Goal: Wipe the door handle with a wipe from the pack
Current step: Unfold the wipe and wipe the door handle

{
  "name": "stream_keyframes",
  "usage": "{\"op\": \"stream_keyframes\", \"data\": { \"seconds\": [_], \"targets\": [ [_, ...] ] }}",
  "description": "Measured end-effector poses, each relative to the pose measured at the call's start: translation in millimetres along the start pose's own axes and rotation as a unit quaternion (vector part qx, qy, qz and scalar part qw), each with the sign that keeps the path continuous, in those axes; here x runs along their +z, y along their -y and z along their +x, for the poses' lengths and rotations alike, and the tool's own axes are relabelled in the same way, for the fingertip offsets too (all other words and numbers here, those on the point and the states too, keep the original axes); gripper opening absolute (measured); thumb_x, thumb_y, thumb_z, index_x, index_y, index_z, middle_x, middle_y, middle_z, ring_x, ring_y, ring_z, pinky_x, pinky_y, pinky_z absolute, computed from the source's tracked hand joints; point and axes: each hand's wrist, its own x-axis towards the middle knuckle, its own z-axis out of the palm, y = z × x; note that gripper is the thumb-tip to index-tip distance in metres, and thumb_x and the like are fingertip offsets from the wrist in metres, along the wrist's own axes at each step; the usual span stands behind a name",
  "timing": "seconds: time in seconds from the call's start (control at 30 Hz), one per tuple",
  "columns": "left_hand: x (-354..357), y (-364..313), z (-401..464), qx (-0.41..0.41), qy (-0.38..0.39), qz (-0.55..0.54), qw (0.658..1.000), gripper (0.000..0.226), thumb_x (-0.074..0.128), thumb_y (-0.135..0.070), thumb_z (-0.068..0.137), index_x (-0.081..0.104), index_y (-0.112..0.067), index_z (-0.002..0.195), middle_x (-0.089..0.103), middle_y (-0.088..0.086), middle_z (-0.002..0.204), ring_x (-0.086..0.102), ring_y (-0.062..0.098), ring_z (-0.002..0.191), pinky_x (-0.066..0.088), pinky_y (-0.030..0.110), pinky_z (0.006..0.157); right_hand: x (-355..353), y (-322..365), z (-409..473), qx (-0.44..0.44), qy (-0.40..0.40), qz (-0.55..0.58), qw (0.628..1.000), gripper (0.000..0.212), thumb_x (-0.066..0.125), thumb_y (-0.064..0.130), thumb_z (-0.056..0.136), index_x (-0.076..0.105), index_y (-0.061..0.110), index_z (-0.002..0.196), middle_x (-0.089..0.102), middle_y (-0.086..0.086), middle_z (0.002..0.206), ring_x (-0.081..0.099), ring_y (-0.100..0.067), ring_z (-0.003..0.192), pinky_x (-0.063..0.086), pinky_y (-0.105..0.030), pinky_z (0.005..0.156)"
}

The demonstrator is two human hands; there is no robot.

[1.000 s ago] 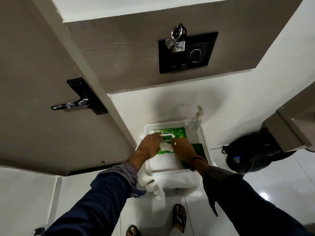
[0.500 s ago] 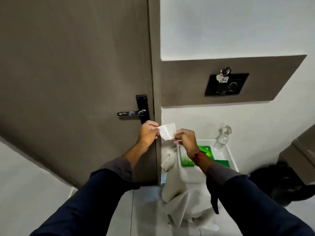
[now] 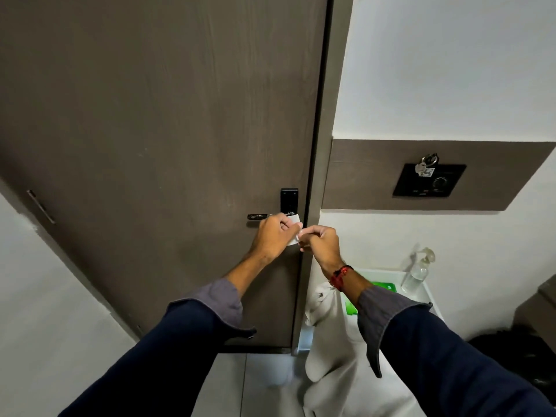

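A chrome lever door handle [image 3: 258,216] on a black plate [image 3: 289,200] sits on the brown door. My left hand [image 3: 275,236] is raised just below and in front of the handle, fingers closed on a small white wipe [image 3: 294,219]. My right hand [image 3: 320,243] pinches the same wipe from the right side. Most of the wipe is hidden behind my fingers. The green wipe pack [image 3: 383,286] lies in a white tray [image 3: 427,296] lower right, partly covered by my right forearm.
A clear spray bottle [image 3: 418,273] stands at the tray's back corner. A white cloth [image 3: 325,332] hangs over the tray's left side. A black wall panel [image 3: 428,180] with keys [image 3: 425,165] is mounted right of the door. A dark bag [image 3: 517,350] lies on the floor, far right.
Both hands lifted a wipe out of the pack and carried it up and left to the handle. My view swung from the tray to the door.
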Motion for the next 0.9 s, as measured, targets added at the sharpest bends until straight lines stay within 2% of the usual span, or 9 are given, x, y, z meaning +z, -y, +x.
{"op": "stream_keyframes", "data": {
  "seconds": [0.13, 0.3, 0.43, 0.6, 0.67, 0.73, 0.8, 0.9],
  "targets": [
    [-5.8, 3.7, 3.6, -0.001, -0.005, -0.003, 1.0, 0.005, 0.069, -0.016, 0.091, 0.071, -0.012, 0.089, 0.067, -0.002, 0.082, 0.06, 0.011, 0.072, 0.046, 0.019, 0.059, 5.4, 4.7, 0.1, -0.014, 0.001, -0.025, 1.0, 0.026, 0.062, -0.012, 0.087, 0.076, 0.007, 0.077, 0.072, -0.013, 0.079, 0.068, -0.023, 0.071, 0.06, -0.033, 0.06],
    [-11.2, 4.5, 8.1, -0.026, 0.008, -0.029, 0.999, 0.005, 0.068, -0.011, 0.089, 0.068, -0.013, 0.084, 0.074, 0.01, 0.087, 0.071, 0.024, 0.079, 0.059, 0.039, 0.07, 1.4, 8.8, 1.5, -0.003, 0.007, -0.013, 1.0, 0.028, 0.06, -0.011, 0.087, 0.076, 0.009, 0.075, 0.072, -0.013, 0.081, 0.068, -0.024, 0.071, 0.058, -0.03, 0.057],
    [-21.2, 7.1, 19.0, -0.071, 0.05, -0.066, 0.994, 0.008, 0.067, -0.005, 0.084, 0.065, -0.011, 0.079, 0.073, 0.013, 0.074, 0.072, 0.024, 0.066, 0.062, 0.043, 0.07, -4.4, 13.9, 6.5, 0.004, 0.008, -0.01, 1.0, 0.025, 0.063, -0.006, 0.087, 0.074, 0.011, 0.072, 0.072, -0.012, 0.079, 0.068, -0.024, 0.068, 0.057, -0.029, 0.056],
    [-45.4, 16.1, 38.8, -0.103, 0.109, -0.068, 0.986, 0.02, 0.059, 0.009, 0.084, 0.061, -0.01, 0.079, 0.066, 0.015, 0.064, 0.06, 0.022, 0.052, 0.05, 0.031, 0.054, -12.6, 16.7, 18.7, 0.01, 0.026, -0.058, 0.998, 0.024, 0.064, -0.005, 0.083, 0.074, 0.012, 0.069, 0.069, -0.013, 0.07, 0.062, -0.019, 0.058, 0.053, -0.028, 0.055],
    [-54.8, 23.2, 46.5, -0.112, 0.186, -0.02, 0.976, 0.02, 0.055, 0.013, 0.086, 0.059, -0.006, 0.086, 0.064, 0.014, 0.059, 0.058, 0.016, 0.043, 0.047, 0.025, 0.045, -13.0, 14.7, 23.4, 0.02, 0.071, -0.111, 0.991, 0.02, 0.064, -0.001, 0.087, 0.073, 0.011, 0.074, 0.069, -0.012, 0.07, 0.062, -0.019, 0.057, 0.052, -0.026, 0.054],
    [-63.8, 30.4, 51.0, -0.118, 0.244, 0.05, 0.961, 0.019, 0.056, 0.014, 0.087, 0.059, -0.004, 0.092, 0.062, 0.013, 0.061, 0.059, 0.014, 0.042, 0.048, 0.023, 0.043, -11.6, 11.7, 28.6, 0.014, 0.117, -0.168, 0.979, 0.02, 0.067, 0.002, 0.089, 0.071, 0.012, 0.072, 0.068, -0.009, 0.069, 0.061, -0.019, 0.057, 0.051, -0.025, 0.053],
    [-70.5, 39.3, 58.0, -0.113, 0.259, 0.106, 0.953, 0.02, 0.06, 0.013, 0.088, 0.06, -0.007, 0.088, 0.061, 0.01, 0.066, 0.061, 0.014, 0.048, 0.05, 0.024, 0.048, -6.7, 11.0, 36.6, -0.01, 0.132, -0.229, 0.964, 0.021, 0.071, 0.004, 0.089, 0.07, 0.013, 0.071, 0.068, -0.007, 0.071, 0.062, -0.017, 0.061, 0.052, -0.024, 0.056],
    [-79.8, 43.8, 68.1, -0.06, 0.253, 0.216, 0.941, 0.028, 0.062, 0.007, 0.087, 0.061, -0.02, 0.078, 0.063, 0.001, 0.076, 0.062, 0.017, 0.071, 0.052, 0.033, 0.066, 6.2, 16.9, 49.7, -0.056, 0.135, -0.317, 0.937, 0.011, 0.074, 0.01, 0.089, 0.074, 0.011, 0.079, 0.073, -0.004, 0.08, 0.067, -0.016, 0.077, 0.055, -0.026, 0.07]
  ]
}}
